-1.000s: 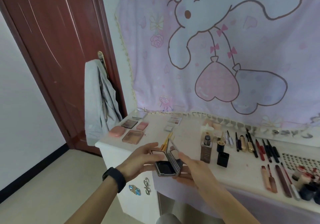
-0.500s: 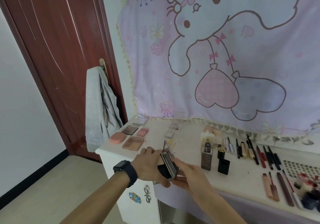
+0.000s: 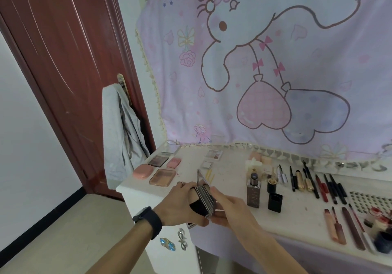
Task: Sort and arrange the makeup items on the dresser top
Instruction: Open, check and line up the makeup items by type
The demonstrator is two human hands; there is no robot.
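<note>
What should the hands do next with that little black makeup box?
Probably fold the lid shut, then set it by the flat cases. The left hand and right hand both hold the black compact, its mirror lid standing up, and the peach palette and pink case lie grouped just to its left.

You've folded the palette from open to nearly shut and tipped on edge, your left hand now wrapped over it, opposite your right hand.
</note>
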